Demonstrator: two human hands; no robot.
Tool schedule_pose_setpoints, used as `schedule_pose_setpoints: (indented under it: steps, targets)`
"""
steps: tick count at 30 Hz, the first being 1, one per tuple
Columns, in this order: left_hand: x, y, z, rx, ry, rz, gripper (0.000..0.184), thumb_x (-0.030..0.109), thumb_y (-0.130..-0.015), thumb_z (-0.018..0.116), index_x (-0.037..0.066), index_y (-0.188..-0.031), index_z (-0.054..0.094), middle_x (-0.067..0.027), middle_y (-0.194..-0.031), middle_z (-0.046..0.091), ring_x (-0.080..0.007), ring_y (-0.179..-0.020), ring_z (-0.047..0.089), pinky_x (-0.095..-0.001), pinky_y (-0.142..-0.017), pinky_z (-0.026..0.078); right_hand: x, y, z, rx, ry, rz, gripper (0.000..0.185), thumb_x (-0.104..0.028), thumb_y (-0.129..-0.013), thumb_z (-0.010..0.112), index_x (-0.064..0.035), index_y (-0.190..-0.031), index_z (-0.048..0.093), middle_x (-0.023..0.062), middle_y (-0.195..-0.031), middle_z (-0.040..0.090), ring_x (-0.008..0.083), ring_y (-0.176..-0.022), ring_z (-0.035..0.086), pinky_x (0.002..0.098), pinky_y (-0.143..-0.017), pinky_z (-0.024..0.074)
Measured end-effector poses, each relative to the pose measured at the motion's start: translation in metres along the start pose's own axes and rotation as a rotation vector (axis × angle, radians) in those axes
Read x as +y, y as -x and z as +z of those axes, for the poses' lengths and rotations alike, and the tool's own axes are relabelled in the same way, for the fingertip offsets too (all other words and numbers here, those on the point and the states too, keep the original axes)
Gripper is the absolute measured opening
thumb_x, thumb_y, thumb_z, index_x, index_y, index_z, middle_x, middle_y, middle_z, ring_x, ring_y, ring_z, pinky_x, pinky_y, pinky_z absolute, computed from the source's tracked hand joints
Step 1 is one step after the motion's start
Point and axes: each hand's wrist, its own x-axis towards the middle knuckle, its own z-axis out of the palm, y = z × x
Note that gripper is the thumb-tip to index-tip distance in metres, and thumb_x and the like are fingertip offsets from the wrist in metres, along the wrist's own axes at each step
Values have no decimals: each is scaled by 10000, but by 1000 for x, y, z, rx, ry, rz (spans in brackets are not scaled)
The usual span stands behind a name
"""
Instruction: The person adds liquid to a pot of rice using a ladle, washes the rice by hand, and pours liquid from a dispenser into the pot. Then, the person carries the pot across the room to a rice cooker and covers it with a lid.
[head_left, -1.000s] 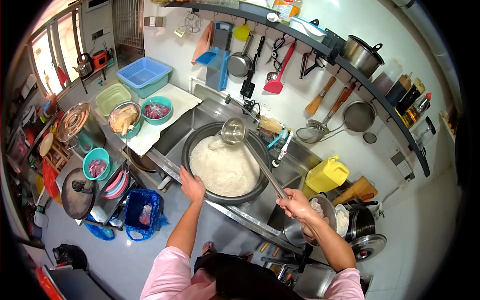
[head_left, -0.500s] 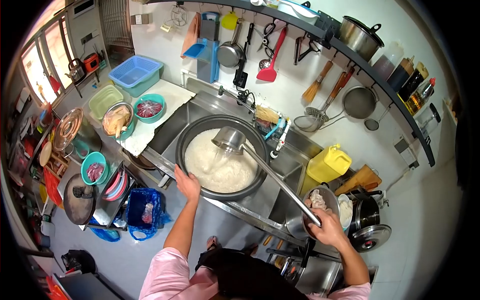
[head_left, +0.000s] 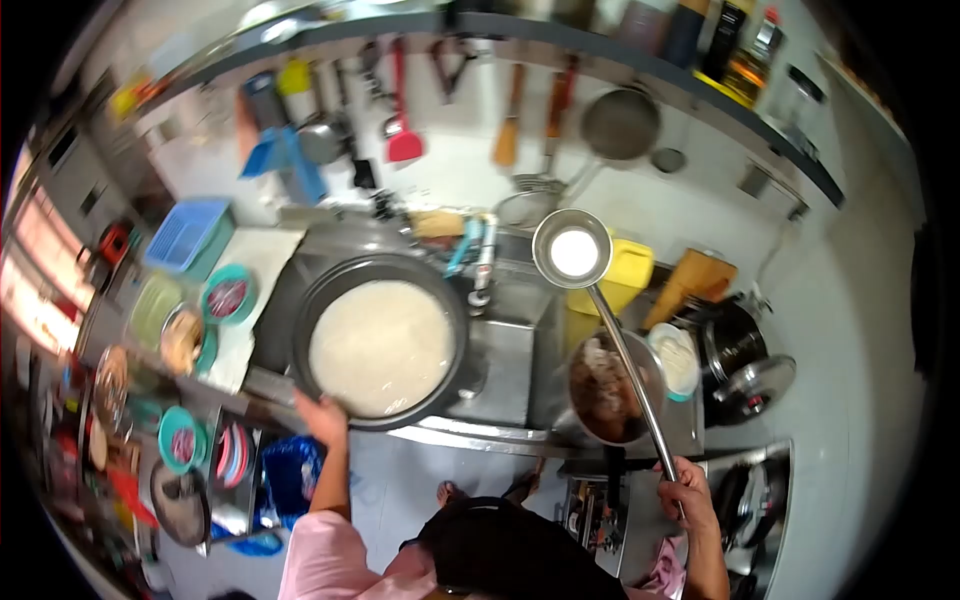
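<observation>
My right hand (head_left: 690, 495) is closed round the lower end of a long-handled metal ladle (head_left: 625, 350). The ladle's bowl is up by the yellow jug, away from the basin; a bright white patch shows in it, and I cannot tell if that is liquid or glare. A large dark basin (head_left: 455, 375) sits over the sink, holding cloudy whitish liquid (head_left: 380, 345). Against its near left rim lies my left hand (head_left: 324, 418), fingers stretched, slightly blurred. Between the basin and my right hand stands a metal pot (head_left: 655, 405) with pale and brownish pieces inside.
A yellow jug (head_left: 632, 275) and a wooden board (head_left: 690, 285) stand behind the pot. Beside it are a white bowl (head_left: 675, 360) and a pot lid (head_left: 757, 388). Teal bowls (head_left: 243, 308) sit on the left counter. Utensils hang under the shelf (head_left: 470, 22).
The ladle has come out of the basin and swung right, over beside the yellow jug. My right hand has moved right and down. The view has turned right; my left hand stays at the basin.
</observation>
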Motion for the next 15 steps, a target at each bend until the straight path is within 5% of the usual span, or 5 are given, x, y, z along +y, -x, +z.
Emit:
schedule_pose_setpoints:
  steps: [7, 9, 11, 15]
  targets:
    - [-44, -15, 27, 0, -86, 56, 655, 157, -922, 605, 7, -1489, 314, -208, -1507, 367, -370, -1365, 381, -416, -1138, 307, 45, 52, -73, 386, -426, -55, 291, 2, -815, 523, -16, -1106, 536, 9, -528, 422, 110, -323, 352, 273, -318, 260]
    - [-12, -11, 9, -108, -124, -102, 660, 163, -932, 583, 11, -1500, 285, -224, -1500, 367, -394, -1348, 387, -438, -1111, 330, 46, 49, -86, 473, -504, -95, 281, -29, -845, 520, -22, -1126, 529, 8, -531, 430, 116, -338, 382, 273, -323, 284]
    - [-32, -19, 21, -16, -175, 91, 667, 235, -945, 559, -27, -1490, 276, -274, -1478, 367, -440, -1331, 382, -480, -1106, 321, 44, 32, -103, 547, -522, -149, 268, -50, -868, 518, -27, -1135, 529, 9, -529, 436, 121, -345, 397, 274, -329, 303]
    - [-25, -23, 22, 16, -265, 46, 635, 227, -930, 555, -36, -1461, 325, -299, -1407, 428, -467, -1266, 430, -506, -1065, 356, 66, -52, -182, 652, -425, -213, 146, -96, -887, 547, -45, -1023, 560, 24, -572, 490, 137, -365, 425, 296, -350, 337]
